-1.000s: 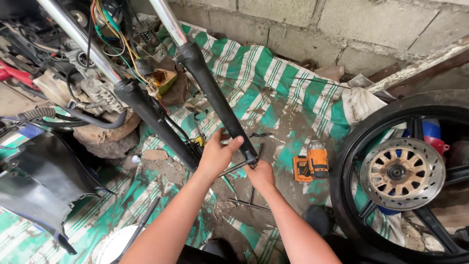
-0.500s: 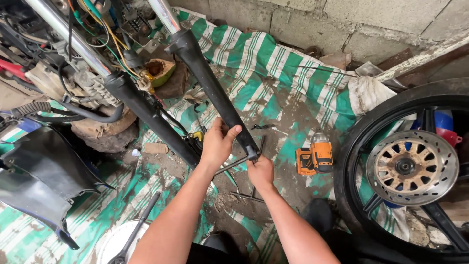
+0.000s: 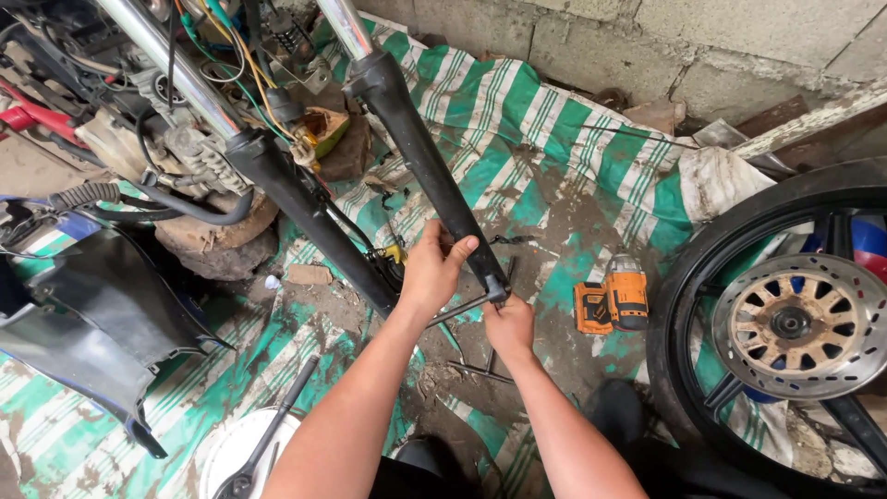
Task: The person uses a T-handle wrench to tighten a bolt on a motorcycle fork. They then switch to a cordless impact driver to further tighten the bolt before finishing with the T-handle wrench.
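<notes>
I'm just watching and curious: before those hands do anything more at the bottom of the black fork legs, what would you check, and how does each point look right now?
1. Left hand has hold of the right-side fork leg: ok, its fingers wrap it.
2. Right hand on the thin metal rod at the leg's foot: ok, closed at its end.
3. Rod passes through both leg feet: cannot tell, the hands cover it.
4. Wheel clear of the forks: ok, it lies to the side.
5. Orange drill out of the way: ok, on the striped sheet.
</notes>
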